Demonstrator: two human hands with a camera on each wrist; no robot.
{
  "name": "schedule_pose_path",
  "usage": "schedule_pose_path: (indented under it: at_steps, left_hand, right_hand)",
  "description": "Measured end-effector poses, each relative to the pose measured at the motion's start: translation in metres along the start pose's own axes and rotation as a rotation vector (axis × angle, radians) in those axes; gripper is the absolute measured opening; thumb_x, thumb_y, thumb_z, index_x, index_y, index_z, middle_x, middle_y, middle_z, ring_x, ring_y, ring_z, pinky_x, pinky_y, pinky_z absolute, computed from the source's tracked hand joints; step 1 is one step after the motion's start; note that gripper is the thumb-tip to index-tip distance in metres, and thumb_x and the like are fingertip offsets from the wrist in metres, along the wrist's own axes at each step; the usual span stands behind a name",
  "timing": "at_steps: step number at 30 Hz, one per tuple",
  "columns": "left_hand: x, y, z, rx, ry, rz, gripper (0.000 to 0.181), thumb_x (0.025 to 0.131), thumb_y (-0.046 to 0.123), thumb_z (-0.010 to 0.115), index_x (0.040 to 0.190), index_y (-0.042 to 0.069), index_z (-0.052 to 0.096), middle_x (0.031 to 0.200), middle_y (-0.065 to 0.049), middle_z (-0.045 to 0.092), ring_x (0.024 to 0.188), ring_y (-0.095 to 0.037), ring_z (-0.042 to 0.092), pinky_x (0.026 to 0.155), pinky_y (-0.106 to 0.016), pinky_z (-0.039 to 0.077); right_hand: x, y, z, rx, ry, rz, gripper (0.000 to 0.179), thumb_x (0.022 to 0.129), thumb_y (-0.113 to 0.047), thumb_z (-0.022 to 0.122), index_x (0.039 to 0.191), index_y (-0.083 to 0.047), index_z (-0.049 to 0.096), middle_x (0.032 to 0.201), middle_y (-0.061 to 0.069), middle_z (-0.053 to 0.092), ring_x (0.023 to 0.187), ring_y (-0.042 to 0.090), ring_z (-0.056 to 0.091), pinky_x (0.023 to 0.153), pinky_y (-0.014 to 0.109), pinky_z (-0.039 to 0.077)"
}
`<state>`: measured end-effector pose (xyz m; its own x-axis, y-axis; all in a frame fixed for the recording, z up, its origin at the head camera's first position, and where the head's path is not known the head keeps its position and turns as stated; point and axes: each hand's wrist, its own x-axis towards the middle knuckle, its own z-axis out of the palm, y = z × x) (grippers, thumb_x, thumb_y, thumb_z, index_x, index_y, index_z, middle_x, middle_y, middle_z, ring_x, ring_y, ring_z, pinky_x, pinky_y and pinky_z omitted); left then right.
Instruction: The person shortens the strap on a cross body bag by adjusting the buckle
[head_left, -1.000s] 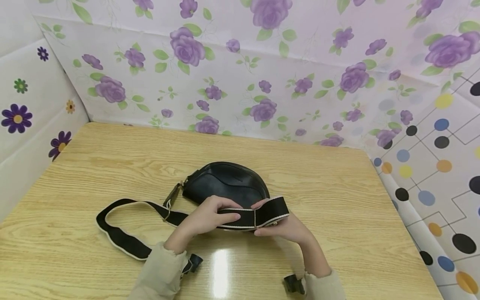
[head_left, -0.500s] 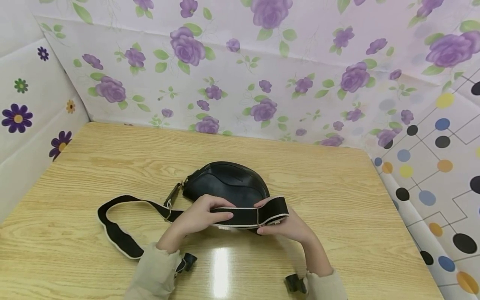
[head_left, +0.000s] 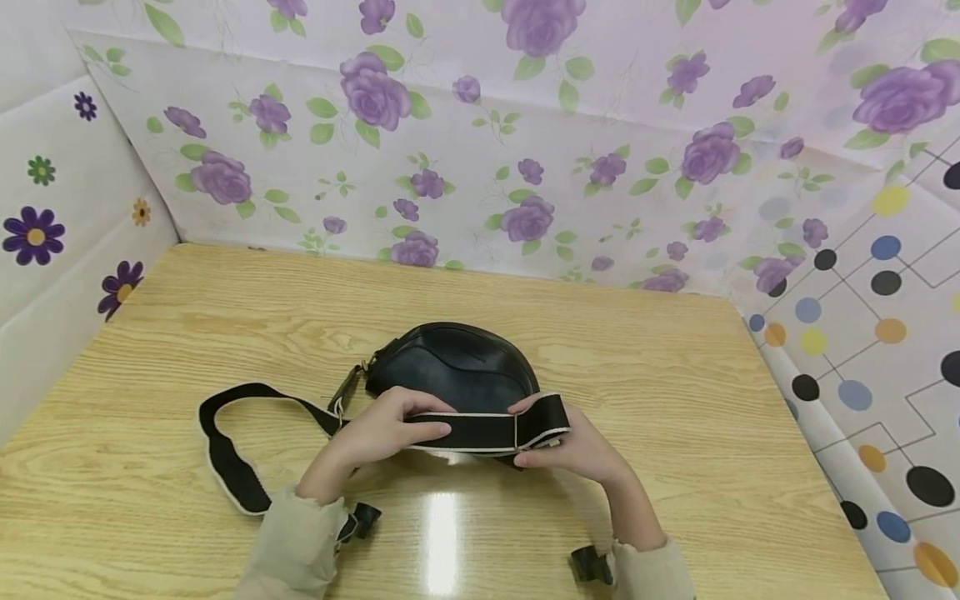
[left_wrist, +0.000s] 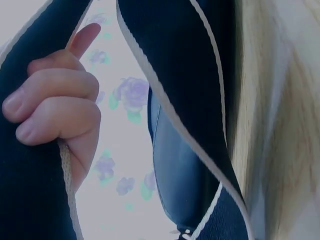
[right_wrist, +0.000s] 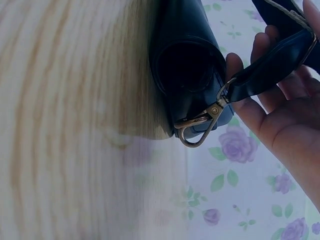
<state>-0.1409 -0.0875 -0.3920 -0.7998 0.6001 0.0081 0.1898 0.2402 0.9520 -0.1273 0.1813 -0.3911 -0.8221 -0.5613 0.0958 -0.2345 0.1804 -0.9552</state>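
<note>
A black half-moon shoulder bag (head_left: 450, 358) stands mid-table behind both hands. Its black webbing strap (head_left: 465, 432), edged in white, is stretched level in front of it. My left hand (head_left: 388, 427) pinches that band between thumb and fingers; the left wrist view shows its fingers (left_wrist: 70, 85) curled over the webbing. At the other end, my right hand (head_left: 573, 446) grips the strap beside the thin metal slider buckle (head_left: 516, 432), where the webbing folds into a short loop. In the right wrist view, a metal snap hook (right_wrist: 210, 117) joins the strap's leather end (right_wrist: 270, 65) to the bag.
The slack of the strap (head_left: 225, 450) lies in a wide curve on the wooden table (head_left: 637, 350) at left. Black wrist-camera mounts (head_left: 360, 521) show near both sleeves. A flowered sheet (head_left: 450, 167) hangs behind, with patterned sheets at the sides.
My left hand has slid left along the strap, away from the buckle, lengthening the band between the hands. The loop at right has shrunk slightly; my right hand has barely moved.
</note>
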Motion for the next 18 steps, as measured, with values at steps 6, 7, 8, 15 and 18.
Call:
schedule_pose_path:
  at_steps: [6,7,8,15,18]
  left_hand:
    - [-0.004,-0.002,-0.006,0.051,-0.002,0.005,0.026,0.086,0.016,0.061,0.105,-0.001,0.064,0.098,-0.007,0.064,0.086,-0.012,0.057,0.072,-0.026,0.046]
    - [-0.005,-0.002,-0.007,0.057,-0.001,0.004,0.026,0.086,0.017,0.061,0.105,-0.001,0.064,0.099,-0.007,0.064,0.086,-0.012,0.056,0.072,-0.026,0.046]
    - [-0.006,-0.002,-0.008,0.061,-0.001,0.003,0.027,0.086,0.017,0.061,0.106,-0.001,0.064,0.099,-0.006,0.064,0.086,-0.011,0.056,0.072,-0.026,0.045]
    - [-0.012,-0.006,-0.015,0.020,-0.017,0.005,0.026,0.086,0.013,0.060,0.105,-0.004,0.062,0.059,0.003,0.046,0.046,-0.005,0.034,0.048,-0.022,0.035]
    - [-0.014,-0.009,-0.016,0.009,-0.030,0.003,0.026,0.087,0.013,0.059,0.106,-0.004,0.062,0.054,0.006,0.039,0.042,-0.005,0.029,0.044,-0.021,0.032]
  right_hand:
    - [-0.001,0.016,-0.004,0.075,-0.004,0.025,0.050,0.069,0.007,0.072,0.115,0.005,0.051,0.104,0.017,0.057,0.084,0.019,0.059,0.070,0.032,0.049]
    - [-0.001,0.018,-0.004,0.086,-0.008,0.030,0.051,0.069,0.006,0.072,0.115,0.005,0.051,0.102,0.018,0.057,0.082,0.019,0.059,0.069,0.033,0.049]
    - [-0.001,0.019,-0.004,0.096,-0.012,0.033,0.051,0.070,0.006,0.072,0.116,0.006,0.050,0.099,0.019,0.058,0.081,0.020,0.060,0.068,0.033,0.050]
    - [-0.001,0.021,-0.005,0.123,-0.026,0.037,0.050,0.071,0.004,0.072,0.115,0.006,0.049,0.092,0.020,0.058,0.078,0.021,0.060,0.065,0.034,0.050]
    - [-0.001,0.021,-0.004,0.120,-0.025,0.039,0.050,0.070,0.004,0.072,0.115,0.005,0.050,0.095,0.020,0.058,0.080,0.022,0.060,0.067,0.035,0.050]
